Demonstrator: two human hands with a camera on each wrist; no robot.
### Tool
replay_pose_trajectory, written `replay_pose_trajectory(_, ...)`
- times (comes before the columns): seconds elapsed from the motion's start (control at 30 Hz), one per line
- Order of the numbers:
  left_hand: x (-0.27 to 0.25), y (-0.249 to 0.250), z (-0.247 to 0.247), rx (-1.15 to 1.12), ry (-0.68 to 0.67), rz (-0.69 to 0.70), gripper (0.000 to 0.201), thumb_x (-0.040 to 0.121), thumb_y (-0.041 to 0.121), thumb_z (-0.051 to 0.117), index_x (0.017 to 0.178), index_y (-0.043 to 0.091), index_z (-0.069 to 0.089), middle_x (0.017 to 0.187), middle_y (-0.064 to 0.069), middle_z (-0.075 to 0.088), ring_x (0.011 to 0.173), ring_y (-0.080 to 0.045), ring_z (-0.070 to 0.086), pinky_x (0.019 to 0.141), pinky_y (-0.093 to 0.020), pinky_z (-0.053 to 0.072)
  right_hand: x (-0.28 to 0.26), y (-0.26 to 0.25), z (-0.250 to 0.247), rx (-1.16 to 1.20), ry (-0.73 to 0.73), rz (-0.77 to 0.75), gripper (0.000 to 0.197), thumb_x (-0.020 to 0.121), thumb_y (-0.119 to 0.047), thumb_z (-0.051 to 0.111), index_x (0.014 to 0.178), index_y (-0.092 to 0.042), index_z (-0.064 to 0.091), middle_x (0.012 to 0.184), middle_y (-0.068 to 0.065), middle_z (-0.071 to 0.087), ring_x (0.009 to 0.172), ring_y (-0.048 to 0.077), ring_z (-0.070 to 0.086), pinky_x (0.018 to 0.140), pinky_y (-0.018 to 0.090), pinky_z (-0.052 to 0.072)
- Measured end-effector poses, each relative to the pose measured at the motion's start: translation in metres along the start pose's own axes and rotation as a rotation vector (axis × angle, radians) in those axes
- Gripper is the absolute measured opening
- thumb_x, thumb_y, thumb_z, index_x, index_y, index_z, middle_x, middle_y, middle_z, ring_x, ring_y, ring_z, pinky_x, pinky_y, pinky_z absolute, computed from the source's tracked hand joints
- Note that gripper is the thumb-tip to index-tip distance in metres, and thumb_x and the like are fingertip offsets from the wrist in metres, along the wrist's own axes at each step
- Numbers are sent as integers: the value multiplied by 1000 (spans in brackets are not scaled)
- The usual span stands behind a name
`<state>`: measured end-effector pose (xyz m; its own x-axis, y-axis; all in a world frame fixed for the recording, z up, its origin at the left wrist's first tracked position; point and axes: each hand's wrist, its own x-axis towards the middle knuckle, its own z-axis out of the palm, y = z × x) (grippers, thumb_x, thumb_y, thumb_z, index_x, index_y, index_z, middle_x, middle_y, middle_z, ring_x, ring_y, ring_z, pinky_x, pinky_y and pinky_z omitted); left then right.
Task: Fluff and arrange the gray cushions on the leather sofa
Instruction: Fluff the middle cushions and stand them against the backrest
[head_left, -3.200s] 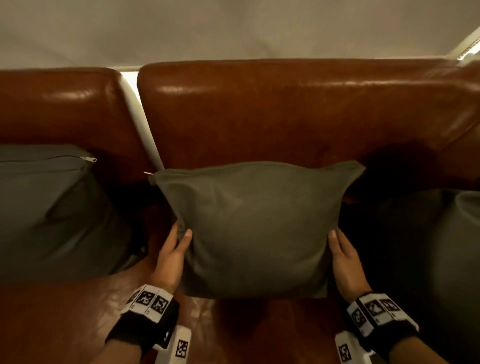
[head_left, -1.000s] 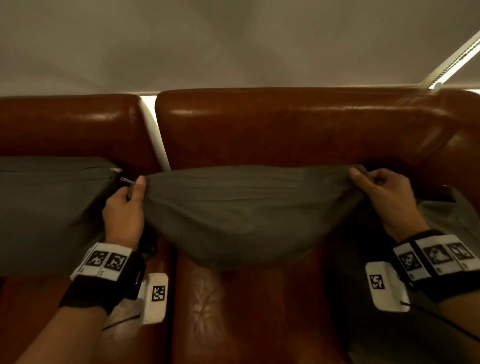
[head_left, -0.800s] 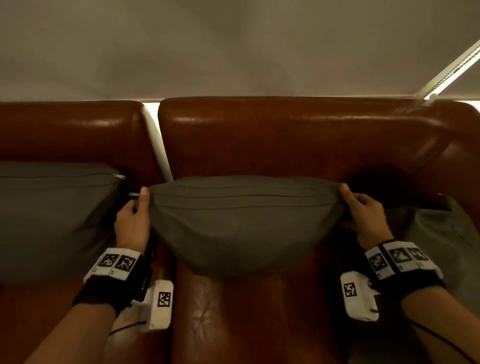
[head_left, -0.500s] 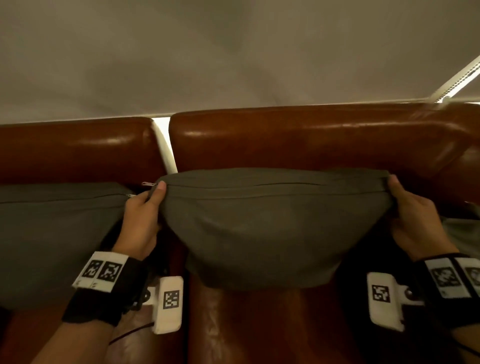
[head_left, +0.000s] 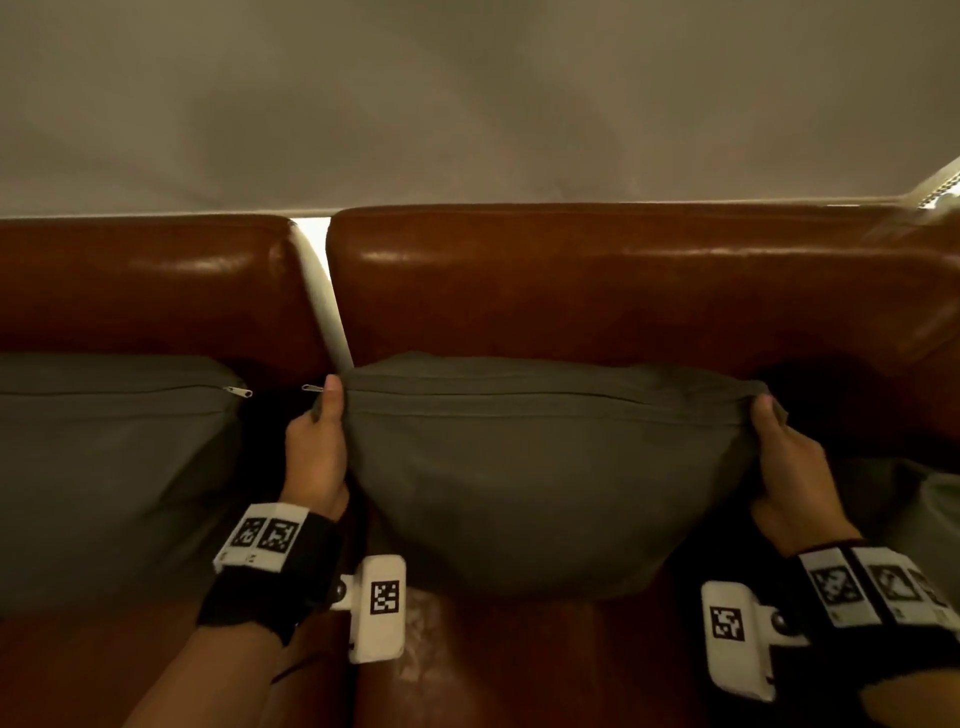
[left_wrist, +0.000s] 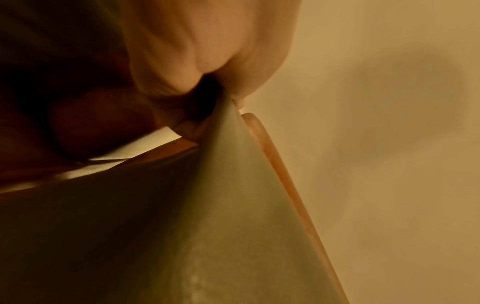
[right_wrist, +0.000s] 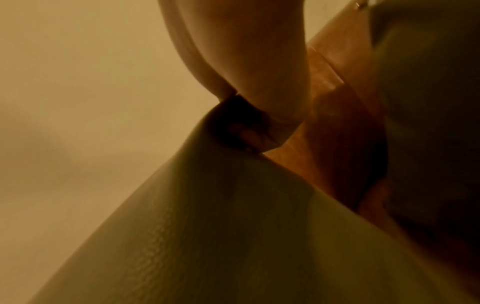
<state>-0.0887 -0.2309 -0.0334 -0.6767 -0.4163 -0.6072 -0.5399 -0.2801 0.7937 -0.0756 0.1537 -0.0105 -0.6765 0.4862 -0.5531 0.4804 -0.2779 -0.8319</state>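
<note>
Left hand (head_left: 316, 457) and right hand (head_left: 789, 478) each pinch an upper corner of the middle cushion (head_left: 545, 478); narrow gap separates it from the left cushion (head_left: 109, 467).

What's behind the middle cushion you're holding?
The leather backrest rises behind the middle cushion, which both hands pinch by its top corners. Whether they touch is hidden by the cushion itself.

Black wristbands (head_left: 270, 582) with white coded tags, and white camera blocks (head_left: 382, 608) on bare forearms.

both hands (head_left: 317, 457) pinching gray cushion (head_left: 540, 483) corners
</note>
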Motion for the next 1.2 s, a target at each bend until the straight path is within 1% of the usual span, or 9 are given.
replay_pose_trajectory(0.1, 8, -29, 8, 84, 38, -145, 56, 95, 50, 52, 123, 2, 60, 116, -16, 67, 108, -32, 64, 100, -47, 48, 23, 16, 4, -167, 12, 94, 48, 98, -34, 53, 128, 3, 55, 118, 13, 61, 95, 23, 62, 87, 37, 47)
replay_pose_trajectory(0.23, 12, -42, 25, 228, 107, -205, 68, 93, 51, 54, 126, -8, 55, 128, -26, 60, 118, -41, 57, 105, -49, 43, 36, 33, 13, -267, 5, 204, 52, 97, -37, 55, 128, 5, 53, 128, 19, 59, 114, 35, 57, 87, 39, 46)
replay_pose_trajectory(0.43, 21, -30, 14, -30, 0, -324, 54, 97, 54, 43, 126, 10, 55, 112, -15, 66, 98, -31, 64, 82, -42, 52, 39, -1, 1, -74, -63, 192, 36, 100, -41, 46, 113, -11, 60, 107, 8, 66, 95, 22, 63, 73, 34, 49)
replay_pose_trajectory(0.5, 20, -32, 18, 9, 2, -346, 64, 97, 58, 38, 136, 9, 48, 123, -17, 63, 104, -33, 63, 79, -42, 52, 38, -1, 4, -94, -50, 193, 39, 100, -40, 45, 120, -8, 57, 100, 7, 65, 90, 22, 62, 69, 34, 49)
replay_pose_trajectory(0.6, 7, -26, 21, 107, 71, -321, 71, 98, 60, 29, 147, 9, 36, 142, -20, 51, 128, -36, 51, 94, -41, 43, 34, 7, 5, -93, -47, 205, 52, 97, -46, 48, 130, -7, 55, 102, 6, 67, 93, 22, 63, 73, 35, 51)
replay_pose_trajectory(0.73, -4, -24, 15, 14, 15, -160, 53, 100, 45, 44, 142, 13, 45, 138, -15, 56, 123, -30, 56, 94, -39, 46, 24, -3, 2, -49, -118, 168, 46, 98, -49, 44, 130, -19, 59, 121, 5, 67, 109, 24, 63, 78, 37, 50)
replay_pose_trajectory(0.93, -2, 1, 1, -15, 45, 133, 28, 101, 36, 46, 125, 22, 52, 121, -1, 62, 112, -17, 60, 99, -39, 47, 12, -19, 6, 11, -152, 11, 39, 102, -36, 42, 132, -15, 55, 119, 3, 66, 107, 20, 63, 89, 34, 50)
replay_pose_trajectory(1.07, 17, -34, -6, 149, 79, 70, 47, 98, 47, 47, 129, 13, 53, 129, -12, 60, 118, -29, 58, 106, -48, 44, 25, 17, 10, -25, -123, 80, 46, 101, -38, 43, 137, -10, 51, 131, 9, 61, 115, 25, 59, 85, 36, 50)
replay_pose_trajectory(1.2, 29, -55, -10, 274, 102, -43, 68, 90, 58, 49, 131, 4, 53, 132, -20, 58, 121, -37, 56, 106, -51, 43, 44, 43, 5, -67, -104, 186, 43, 98, -37, 51, 129, -7, 58, 128, 15, 62, 119, 34, 58, 98, 45, 47)
